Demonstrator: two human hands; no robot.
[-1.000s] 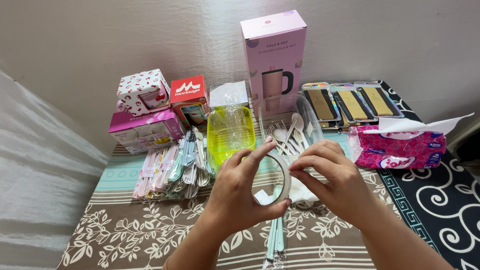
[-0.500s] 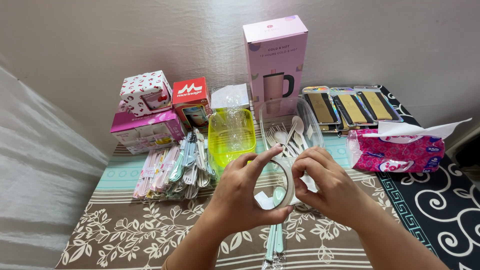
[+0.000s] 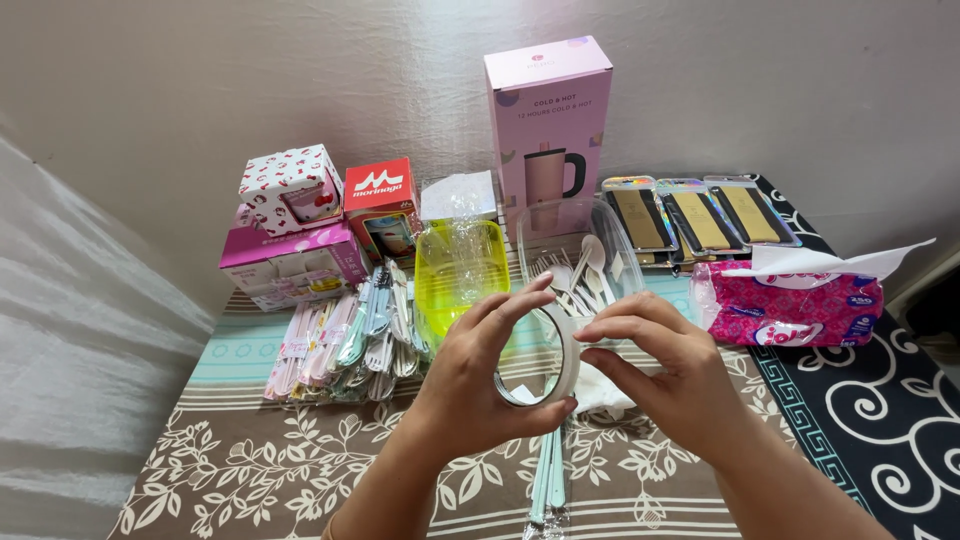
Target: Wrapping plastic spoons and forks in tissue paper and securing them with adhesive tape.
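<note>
1. Tape roll (image 3: 545, 362) is held up above the table, in front of the clear container; it is clamped in the left hand (image 3: 478, 385), thumb under the rim and fingers curled over the top.
2. Right hand (image 3: 665, 375) is set against the roll's right edge, fingertips pinched together at the rim; whether a tape end is caught between them cannot be told.
3. White crumpled material (image 3: 600, 392) is seen just behind and below the roll, partly hidden by both hands.
4. Clear plastic container (image 3: 585, 262) with pale spoons and forks is seen behind the roll; yellow-green tub (image 3: 458, 272) stands just left of it.
5. Wrapped cutlery bundle (image 3: 345, 340) lies left of the left hand, on the patterned tablecloth (image 3: 250, 470).
6. Pastel sticks (image 3: 548, 480) lie on the cloth below the hands.
7. Tall pink box (image 3: 550, 130) stands at the wall; pink tissue pack (image 3: 790, 305) lies to the right.
</note>
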